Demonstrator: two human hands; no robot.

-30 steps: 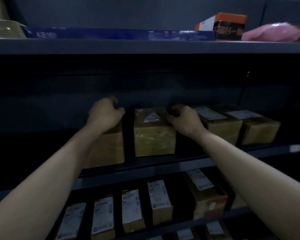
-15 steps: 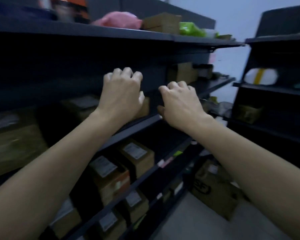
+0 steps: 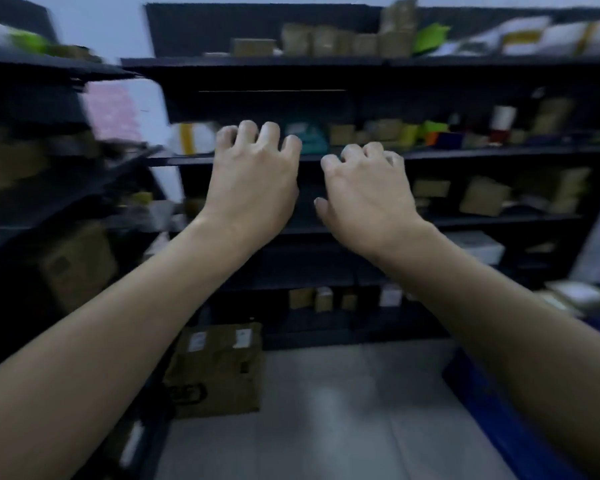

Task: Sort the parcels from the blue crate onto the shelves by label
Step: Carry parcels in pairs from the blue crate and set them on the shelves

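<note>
Head view: left hand (image 3: 253, 183) and right hand (image 3: 368, 199) empty, loosely curled.
Shelved parcels (image 3: 484, 196) look like stiff, light cardboard; grip opposite sides.

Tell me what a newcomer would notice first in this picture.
The left hand and right hand hover side by side mid-frame, fingers loosely curled, holding nothing. Behind them a dark metal shelf unit is crowded with small brown cardboard parcels. A large brown cardboard box sits on the pale floor lower left, and a blue crate edges in lower right.
</note>
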